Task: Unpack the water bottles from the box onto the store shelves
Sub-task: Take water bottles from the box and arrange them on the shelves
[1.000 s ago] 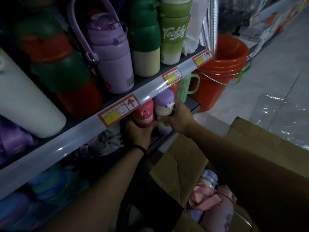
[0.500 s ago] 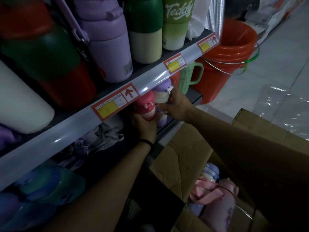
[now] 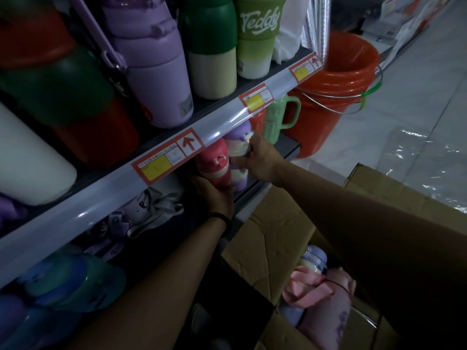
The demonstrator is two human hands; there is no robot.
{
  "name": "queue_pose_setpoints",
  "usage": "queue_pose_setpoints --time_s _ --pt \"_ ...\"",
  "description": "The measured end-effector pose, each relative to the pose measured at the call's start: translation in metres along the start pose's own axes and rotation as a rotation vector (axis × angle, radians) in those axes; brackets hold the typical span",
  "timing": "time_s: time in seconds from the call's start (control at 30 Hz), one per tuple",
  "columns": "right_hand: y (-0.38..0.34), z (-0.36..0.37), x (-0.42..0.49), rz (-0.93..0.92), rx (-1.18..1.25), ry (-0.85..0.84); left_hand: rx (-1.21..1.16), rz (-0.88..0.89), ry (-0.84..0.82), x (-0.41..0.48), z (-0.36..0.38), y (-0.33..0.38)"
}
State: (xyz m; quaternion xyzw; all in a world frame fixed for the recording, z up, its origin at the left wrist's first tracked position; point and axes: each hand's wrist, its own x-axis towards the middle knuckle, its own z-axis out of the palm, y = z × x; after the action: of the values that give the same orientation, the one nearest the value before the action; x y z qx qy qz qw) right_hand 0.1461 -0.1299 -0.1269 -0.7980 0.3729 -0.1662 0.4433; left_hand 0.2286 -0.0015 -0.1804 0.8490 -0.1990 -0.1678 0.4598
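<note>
A pink bottle (image 3: 214,164) stands on the lower shelf (image 3: 288,145), just under the price rail (image 3: 106,195). My left hand (image 3: 214,198) grips it from below and in front. Beside it on the right stands a purple bottle (image 3: 237,145) with a cream band, and my right hand (image 3: 260,157) holds it by its side, fingers curled round it. The open cardboard box (image 3: 275,243) sits below my arms. Inside it lie a pale purple bottle (image 3: 313,261) and a pink bottle (image 3: 326,296) with a strap.
The upper shelf carries large purple (image 3: 151,69), green-and-cream (image 3: 209,49) and "Teddy" (image 3: 257,34) bottles. A green mug (image 3: 278,120) stands right of my hands. Stacked orange buckets (image 3: 336,97) sit on the floor beyond. Plastic sheeting (image 3: 424,157) lies on the floor.
Both hands have pushed the pink and purple bottles a little further in under the price rail. The view has shifted closer to the shelf.
</note>
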Motion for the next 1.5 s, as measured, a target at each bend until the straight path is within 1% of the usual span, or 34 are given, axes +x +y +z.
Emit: queue_pose_setpoints --time_s 0.1,0.2,0.3,0.5,0.6,0.67,0.73,0.77,0.83,0.93,1.0,1.03,1.1,1.17,1.23,1.3,1.37,1.43,1.5 --pt "0.0 0.001 -0.001 0.008 0.003 0.01 -0.004 0.04 0.024 -0.004 0.0 -0.002" --pt "-0.002 0.001 -0.004 0.003 0.027 0.032 -0.033 0.049 0.009 -0.006 -0.002 -0.003" --pt "-0.004 -0.002 -0.005 0.028 0.024 0.022 0.005 0.085 0.009 -0.003 0.0 -0.007" --pt "-0.002 -0.005 -0.004 0.001 -0.046 0.01 0.004 0.041 -0.005 0.0 0.002 -0.008" --pt "-0.001 -0.006 -0.006 -0.003 -0.062 -0.004 0.014 -0.005 -0.046 -0.001 0.002 -0.013" --pt "-0.001 -0.009 -0.009 0.004 -0.053 -0.009 0.066 -0.024 -0.058 -0.004 -0.002 -0.012" --pt "-0.011 -0.015 -0.02 0.015 -0.044 -0.005 0.112 -0.065 -0.114 -0.006 -0.007 -0.011" --pt "-0.015 -0.018 -0.025 0.027 -0.035 -0.006 0.123 -0.118 -0.152 -0.009 -0.009 -0.01" --pt "-0.013 -0.025 -0.036 0.078 0.002 0.006 0.048 -0.218 -0.204 -0.01 -0.011 -0.012" --pt "-0.015 -0.036 -0.061 0.136 0.045 0.042 -0.104 -0.345 -0.23 -0.013 -0.018 -0.01" --pt "-0.016 -0.044 -0.078 0.093 0.037 0.026 -0.107 -0.364 -0.319 -0.025 -0.031 0.003" --pt "-0.017 -0.051 -0.089 0.074 0.037 0.013 -0.083 -0.357 -0.405 -0.036 -0.04 0.014" --pt "-0.017 -0.064 -0.111 0.091 0.027 -0.002 -0.002 -0.354 -0.636 -0.058 -0.055 0.037" --pt "-0.013 -0.08 -0.134 0.168 0.043 -0.011 0.083 -0.335 -0.843 -0.075 -0.065 0.061" --pt "-0.006 -0.096 -0.158 0.239 0.073 -0.013 0.2 -0.243 -0.998 -0.092 -0.077 0.093" --pt "0.004 -0.109 -0.183 0.287 0.101 -0.009 0.356 -0.096 -1.127 -0.104 -0.086 0.122" --pt "0.016 -0.119 -0.208 0.324 0.154 0.0 0.508 -0.001 -1.177 -0.115 -0.092 0.148" --pt "0.031 -0.125 -0.231 0.374 0.233 0.024 0.611 0.052 -1.175 -0.128 -0.095 0.168" --pt "0.045 -0.126 -0.251 0.429 0.26 0.054 0.687 0.123 -1.169 -0.146 -0.096 0.184"
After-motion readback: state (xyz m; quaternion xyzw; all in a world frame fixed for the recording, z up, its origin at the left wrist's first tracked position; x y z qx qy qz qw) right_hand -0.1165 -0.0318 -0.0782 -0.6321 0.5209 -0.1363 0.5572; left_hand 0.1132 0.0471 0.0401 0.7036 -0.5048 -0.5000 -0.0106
